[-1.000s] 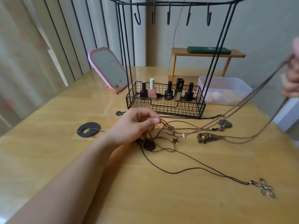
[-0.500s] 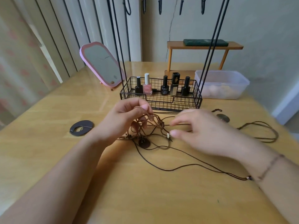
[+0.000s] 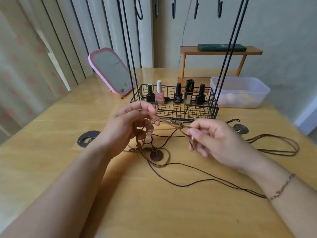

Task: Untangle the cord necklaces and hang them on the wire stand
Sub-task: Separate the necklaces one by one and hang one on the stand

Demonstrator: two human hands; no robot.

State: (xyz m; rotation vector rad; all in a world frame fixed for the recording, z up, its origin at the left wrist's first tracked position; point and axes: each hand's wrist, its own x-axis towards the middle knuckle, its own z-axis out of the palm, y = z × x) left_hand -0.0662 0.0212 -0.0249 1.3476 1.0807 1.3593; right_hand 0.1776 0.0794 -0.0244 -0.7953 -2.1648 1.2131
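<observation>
A tangle of brown cord necklaces (image 3: 173, 125) stretches between my two hands above the wooden table. My left hand (image 3: 132, 125) pinches the light-brown cords at its fingertips, with more cords hanging under its palm down to a round brown pendant (image 3: 156, 155). My right hand (image 3: 212, 140) pinches the cords just right of a knot. A dark thin cord (image 3: 188, 183) loops across the table toward my right wrist. One separate necklace (image 3: 277, 143) lies coiled at the right beside a round metal pendant (image 3: 241, 129). The black wire stand (image 3: 175, 107) rises behind, its hooks (image 3: 173, 9) bare.
Several nail polish bottles (image 3: 159, 93) stand in the stand's basket. A pink-framed mirror (image 3: 111, 73) leans at the back left. A clear plastic box (image 3: 240, 91) and a small wooden shelf (image 3: 221, 50) sit at the back right. A dark ring pendant (image 3: 87, 139) lies left.
My right hand came down from the far right, laid one necklace on the table at the right, and took hold of the knot. Both hands have lifted the tangle off the table.
</observation>
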